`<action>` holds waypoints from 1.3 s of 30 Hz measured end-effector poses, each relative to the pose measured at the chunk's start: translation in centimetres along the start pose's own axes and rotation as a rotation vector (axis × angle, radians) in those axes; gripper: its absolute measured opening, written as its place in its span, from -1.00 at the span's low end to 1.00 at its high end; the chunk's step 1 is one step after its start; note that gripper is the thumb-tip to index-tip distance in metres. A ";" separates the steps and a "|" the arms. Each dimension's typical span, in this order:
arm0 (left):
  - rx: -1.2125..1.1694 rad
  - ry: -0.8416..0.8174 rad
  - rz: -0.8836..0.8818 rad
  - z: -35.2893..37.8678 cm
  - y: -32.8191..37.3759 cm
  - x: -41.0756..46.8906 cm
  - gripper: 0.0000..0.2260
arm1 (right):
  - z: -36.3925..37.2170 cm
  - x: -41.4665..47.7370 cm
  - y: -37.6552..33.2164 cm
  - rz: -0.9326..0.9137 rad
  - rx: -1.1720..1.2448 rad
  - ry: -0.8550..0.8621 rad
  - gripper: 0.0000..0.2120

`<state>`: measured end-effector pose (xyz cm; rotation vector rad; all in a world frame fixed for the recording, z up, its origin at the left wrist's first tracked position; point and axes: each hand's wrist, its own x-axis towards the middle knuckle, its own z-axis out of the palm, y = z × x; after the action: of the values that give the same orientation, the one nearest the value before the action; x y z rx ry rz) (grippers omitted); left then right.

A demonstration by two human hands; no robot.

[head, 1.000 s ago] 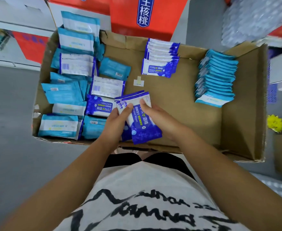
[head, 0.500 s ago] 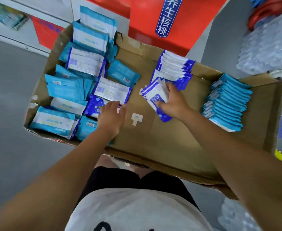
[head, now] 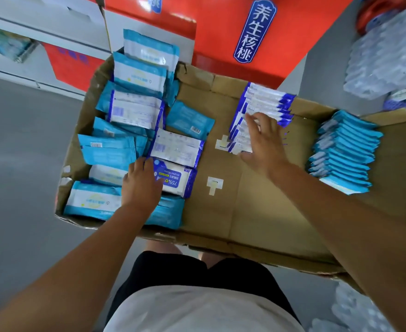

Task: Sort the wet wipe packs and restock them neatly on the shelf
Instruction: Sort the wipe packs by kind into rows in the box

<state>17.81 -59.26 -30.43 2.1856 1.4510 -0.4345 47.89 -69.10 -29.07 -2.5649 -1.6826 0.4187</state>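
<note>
Left hand covers left end of blue alcohol-wipe pack, long axis sideways; grip closure unclear, blurred. Right hand, grip spread flat, presses sorted blue-white row farther back in cardboard box.

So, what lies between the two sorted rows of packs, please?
Only bare cardboard box floor separates the dark-blue row from the light-blue row, in the head view.

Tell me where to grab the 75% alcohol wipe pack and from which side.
The pack lies flat, its left end under the left hand, long edges hemmed by a white-backed pack and a teal pack. Pinch its crimped right end, coming from the right over the bare box floor.
</note>
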 end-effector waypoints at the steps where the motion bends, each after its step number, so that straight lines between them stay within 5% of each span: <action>1: 0.001 -0.003 0.006 -0.1 -0.1 0.2 -0.48 | 0.1 -0.2 -1.2 -0.013 0.047 0.026 -0.11; 6: -0.081 -0.022 0.004 0.1 -0.7 1.5 -0.47 | 1.9 0.1 -7.6 -0.079 0.315 -0.045 -0.57; 13: -0.232 -0.050 -0.035 -0.1 -1.8 3.4 -0.43 | 5.4 3.2 -12.3 0.181 0.385 -0.280 -0.43; 21: -0.366 -0.069 0.048 -1.7 -3.2 3.0 -0.80 | 6.7 1.9 -12.9 0.353 0.553 -0.124 -0.66; 24: -0.524 -0.104 0.079 -2.6 -3.5 2.4 -0.80 | 5.6 0.4 -13.6 0.489 0.766 -0.050 -0.80; 27: -0.767 -0.205 0.003 -4.0 -3.9 1.5 -0.79 | 4.0 -1.6 -14.5 0.585 0.895 0.062 -0.73; 33: -0.984 -0.083 -0.238 -7.0 -6.4 -0.7 -0.69 | -0.4 -5.7 -16.8 0.723 1.126 0.294 -0.90; 36: -1.226 -0.292 -0.287 -8.3 -7.2 -1.7 -0.60 | -2.2 -7.7 -18.1 0.722 1.213 0.339 -0.87; 39: -1.451 -0.518 -0.314 -9.4 -7.1 -3.1 -0.76 | -3.5 -9.3 -19.9 0.715 1.153 0.369 -0.94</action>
<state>10.04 -54.15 -22.48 0.6372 1.1518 0.0298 27.47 -69.05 -20.21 -1.9825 -0.1604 0.6234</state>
